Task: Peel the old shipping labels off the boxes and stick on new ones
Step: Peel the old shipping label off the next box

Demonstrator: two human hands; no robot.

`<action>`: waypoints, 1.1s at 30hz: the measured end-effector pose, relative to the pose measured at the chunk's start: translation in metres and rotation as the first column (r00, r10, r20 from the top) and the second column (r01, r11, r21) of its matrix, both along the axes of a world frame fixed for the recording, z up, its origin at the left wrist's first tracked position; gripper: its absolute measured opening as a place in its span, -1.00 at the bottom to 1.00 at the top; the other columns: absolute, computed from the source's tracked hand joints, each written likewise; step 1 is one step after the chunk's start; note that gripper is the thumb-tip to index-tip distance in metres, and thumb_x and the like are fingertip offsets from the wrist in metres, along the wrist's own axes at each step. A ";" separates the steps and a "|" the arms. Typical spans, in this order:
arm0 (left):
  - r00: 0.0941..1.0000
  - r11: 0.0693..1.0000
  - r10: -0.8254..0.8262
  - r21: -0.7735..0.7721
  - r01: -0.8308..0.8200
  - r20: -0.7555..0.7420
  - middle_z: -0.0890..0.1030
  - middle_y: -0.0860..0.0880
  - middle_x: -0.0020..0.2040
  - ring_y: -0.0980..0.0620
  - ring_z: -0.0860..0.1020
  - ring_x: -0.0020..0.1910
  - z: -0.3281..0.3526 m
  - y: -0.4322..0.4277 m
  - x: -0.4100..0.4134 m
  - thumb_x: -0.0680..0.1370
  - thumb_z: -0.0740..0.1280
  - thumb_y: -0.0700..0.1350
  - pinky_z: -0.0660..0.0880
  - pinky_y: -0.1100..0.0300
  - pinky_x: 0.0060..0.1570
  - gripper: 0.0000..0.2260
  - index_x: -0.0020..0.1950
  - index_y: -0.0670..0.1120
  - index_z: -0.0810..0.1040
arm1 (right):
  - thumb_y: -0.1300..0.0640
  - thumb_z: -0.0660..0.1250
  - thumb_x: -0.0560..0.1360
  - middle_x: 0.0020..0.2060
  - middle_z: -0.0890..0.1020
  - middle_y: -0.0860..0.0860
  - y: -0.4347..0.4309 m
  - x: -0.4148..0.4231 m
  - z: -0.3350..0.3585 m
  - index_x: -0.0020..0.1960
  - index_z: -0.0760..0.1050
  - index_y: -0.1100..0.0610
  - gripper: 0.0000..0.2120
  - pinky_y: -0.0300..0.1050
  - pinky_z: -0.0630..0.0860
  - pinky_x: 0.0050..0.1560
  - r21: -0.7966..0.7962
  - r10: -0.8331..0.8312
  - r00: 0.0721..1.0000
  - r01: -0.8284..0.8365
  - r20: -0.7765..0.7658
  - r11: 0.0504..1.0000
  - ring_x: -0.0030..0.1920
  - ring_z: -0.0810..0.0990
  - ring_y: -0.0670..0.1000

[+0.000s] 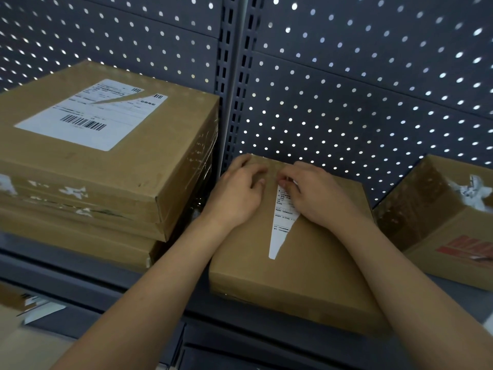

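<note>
Right hand (317,193) is pinching the far end of a torn label strip (282,220), fingers curled tight over it, narrow grip. Left hand (234,190) is resting on the same box just left of the strip, fingers bent with their tips near the strip's top; cannot tell if it is gripping anything. Two hands, both bare, forearms reaching in from below.

The strip is lying on top of the middle box (293,268). It is white with small black print, long and wedge-shaped, narrowing to a point toward the near edge. The brown card on both sides of it is showing bare. The box is flat, plain cardboard, sitting on a dark shelf (80,273).

Five boxes are showing clearly. Three flat ones are sitting in a stack (112,188) on the left, taped, with white paper scraps sticking to their front sides. The top one is carrying one large shipping label (90,116), white with barcodes and a diagonal tear across its upper part. One right box (432,217) is standing near the middle box, wearing crumpled white label scraps (474,194) on top and red print on its front. A grey pegboard panel (360,89) is standing behind everything.
</note>
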State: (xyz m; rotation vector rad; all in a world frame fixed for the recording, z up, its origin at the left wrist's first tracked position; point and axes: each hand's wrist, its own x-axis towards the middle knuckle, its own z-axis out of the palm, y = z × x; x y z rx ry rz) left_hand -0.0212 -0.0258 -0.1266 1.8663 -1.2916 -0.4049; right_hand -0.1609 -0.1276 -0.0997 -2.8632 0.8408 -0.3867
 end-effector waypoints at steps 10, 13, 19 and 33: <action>1.000 1.000 0.005 0.006 -0.005 0.007 0.22 0.07 0.54 0.04 0.24 0.48 0.000 0.000 0.000 0.64 0.23 -0.08 0.12 0.30 0.25 -0.66 0.42 0.04 0.46 | 0.04 0.32 0.58 -0.02 0.53 -0.13 -0.005 -0.013 0.002 0.19 0.56 -0.02 -0.80 -0.47 0.27 -0.08 0.104 -0.015 0.996 0.006 0.091 0.995 -0.01 0.47 -0.13; 1.000 1.000 0.003 0.007 -0.003 0.005 0.22 0.08 0.53 0.05 0.24 0.48 0.000 0.000 0.000 0.64 0.23 -0.08 0.12 0.30 0.25 -0.67 0.42 0.04 0.46 | 0.04 0.35 0.56 -0.08 0.53 -0.10 -0.007 -0.012 0.004 0.07 0.61 -0.03 -0.88 -0.33 0.35 -0.08 0.111 0.009 0.997 -0.017 0.073 0.994 -0.03 0.50 -0.08; 1.000 1.000 -0.001 0.009 0.001 0.014 0.22 0.06 0.54 0.03 0.25 0.48 -0.001 -0.001 0.001 0.64 0.22 -0.08 0.15 0.26 0.25 -0.67 0.41 0.04 0.46 | 0.04 0.28 0.60 -0.04 0.51 -0.05 -0.006 0.000 0.007 0.07 0.57 0.01 -0.88 0.04 0.50 -0.01 0.027 -0.006 1.000 0.006 -0.016 1.000 -0.03 0.53 0.04; 1.000 1.000 -0.002 0.020 0.001 0.027 0.23 0.05 0.53 0.00 0.27 0.47 -0.001 -0.001 0.000 0.64 0.22 -0.09 0.17 0.25 0.25 -0.67 0.42 0.04 0.46 | 0.03 0.03 0.69 0.08 0.43 0.04 0.001 0.009 0.006 0.16 0.40 0.15 -0.75 -0.07 0.29 -0.37 -0.330 -0.087 0.959 -0.008 -0.271 0.944 -0.30 0.42 0.08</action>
